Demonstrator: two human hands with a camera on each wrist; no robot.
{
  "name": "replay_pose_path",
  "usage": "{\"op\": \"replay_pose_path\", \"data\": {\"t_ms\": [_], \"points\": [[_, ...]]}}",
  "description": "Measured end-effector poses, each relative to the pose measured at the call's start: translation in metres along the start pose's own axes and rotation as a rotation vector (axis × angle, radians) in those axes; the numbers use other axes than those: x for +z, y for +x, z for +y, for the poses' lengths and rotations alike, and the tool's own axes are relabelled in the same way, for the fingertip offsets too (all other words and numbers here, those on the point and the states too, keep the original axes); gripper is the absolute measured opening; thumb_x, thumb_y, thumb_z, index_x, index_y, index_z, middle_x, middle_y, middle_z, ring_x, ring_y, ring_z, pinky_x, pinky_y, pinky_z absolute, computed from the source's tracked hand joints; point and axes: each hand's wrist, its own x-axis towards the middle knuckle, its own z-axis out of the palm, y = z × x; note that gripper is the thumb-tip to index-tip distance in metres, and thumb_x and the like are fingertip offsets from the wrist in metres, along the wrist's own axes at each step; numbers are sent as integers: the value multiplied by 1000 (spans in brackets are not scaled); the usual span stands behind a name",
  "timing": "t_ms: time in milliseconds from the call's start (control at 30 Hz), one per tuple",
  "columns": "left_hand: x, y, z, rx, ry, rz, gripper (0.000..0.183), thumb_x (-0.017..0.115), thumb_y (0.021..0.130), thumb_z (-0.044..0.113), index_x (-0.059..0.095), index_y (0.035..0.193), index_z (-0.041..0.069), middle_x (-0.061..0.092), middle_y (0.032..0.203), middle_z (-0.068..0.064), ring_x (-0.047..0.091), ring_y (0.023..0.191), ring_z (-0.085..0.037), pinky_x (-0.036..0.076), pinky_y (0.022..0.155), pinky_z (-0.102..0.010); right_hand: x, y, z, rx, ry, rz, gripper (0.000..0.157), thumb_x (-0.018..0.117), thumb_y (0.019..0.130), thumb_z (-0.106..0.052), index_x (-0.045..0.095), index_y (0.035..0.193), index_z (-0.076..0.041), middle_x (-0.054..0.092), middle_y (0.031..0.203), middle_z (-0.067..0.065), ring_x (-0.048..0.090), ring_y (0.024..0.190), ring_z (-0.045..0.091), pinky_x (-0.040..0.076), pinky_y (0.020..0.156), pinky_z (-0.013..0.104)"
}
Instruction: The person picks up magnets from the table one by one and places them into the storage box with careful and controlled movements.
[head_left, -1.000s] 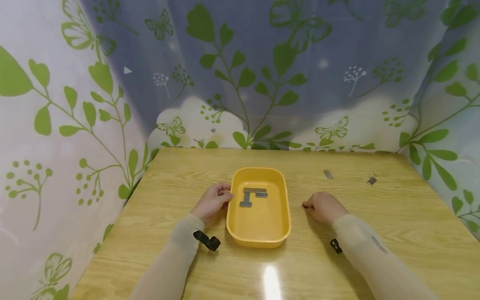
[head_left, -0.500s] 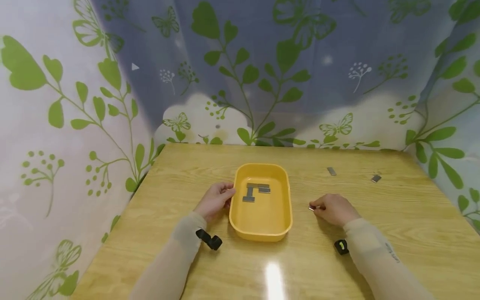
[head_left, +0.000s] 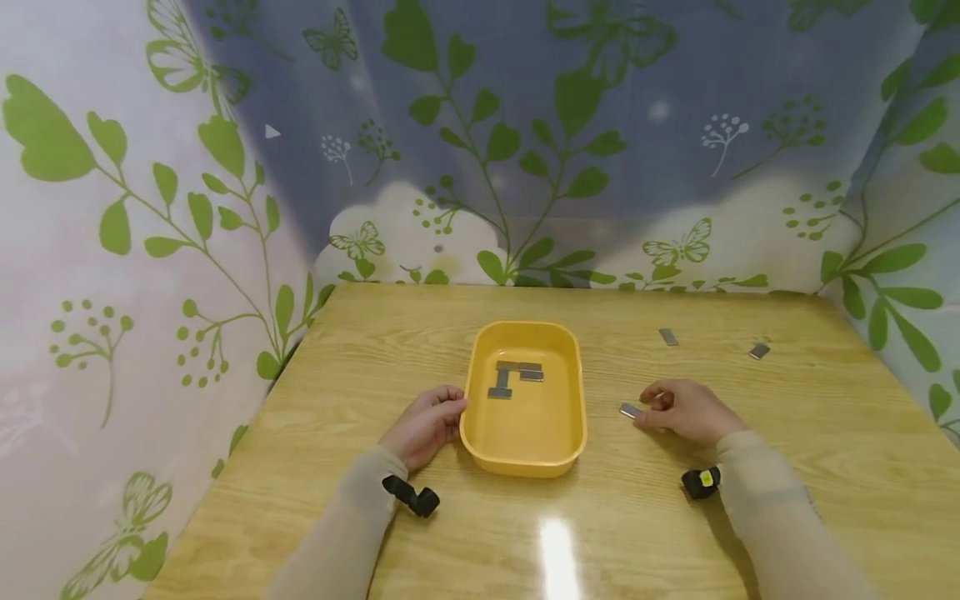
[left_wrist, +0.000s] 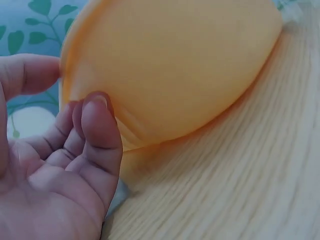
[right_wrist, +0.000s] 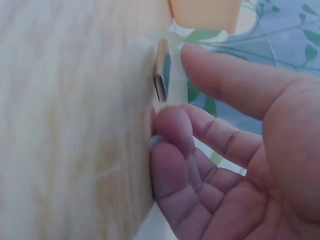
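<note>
A yellow plastic tray (head_left: 522,429) sits mid-table, with several small flat grey metal pieces (head_left: 502,380) lying in it. At its left side, my left hand (head_left: 424,427) holds the wall, thumb at the rim (left_wrist: 66,95) and curled fingers against the outside. To the right of the tray, one small flat rectangular metal piece (head_left: 628,411) rests on the wood, shiny along one edge. My right hand (head_left: 690,410) is beside it, fingers loosely bent. In the right wrist view, a gap shows between the thumb and this metal piece (right_wrist: 160,72).
Two more metal pieces lie on the wooden table (head_left: 420,333) at the back right, one grey piece (head_left: 668,337) and one shiny-edged piece (head_left: 759,351). Patterned cloth (head_left: 480,167) with leaves and butterflies stands around the back and sides.
My right hand, earlier pinching the small metal piece, has loosened its fingers, leaving the piece on the table slightly farther right. My left hand stays at the tray. The head view has shifted a little.
</note>
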Motion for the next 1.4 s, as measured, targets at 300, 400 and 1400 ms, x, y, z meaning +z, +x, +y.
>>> {"op": "replay_pose_path", "data": {"t_ms": [300,400,1400], "points": [[4,-5,-3,47,-53,-96,15,52,97,1,45,109,-4,57,88,-7,58,73,-15,48,63,-26,-13,-4,8,1,36,4,53,72,86,-39,57,114,3,58,87,6,53,74,18,46,61,28],[5,-4,1,54,-49,-98,19,53,96,1,44,112,-7,56,90,-8,58,75,-16,48,63,-26,-13,-3,8,-6,24,20,49,72,86,-37,58,111,3,57,86,6,52,75,18,46,62,28],[0,-8,2,57,-43,-98,23,51,95,-4,40,113,-13,55,93,-11,57,80,-17,50,67,-26,8,5,-13,10,-78,-10,12,74,84,-22,68,86,-12,60,78,-1,51,70,16,42,66,32]]}}
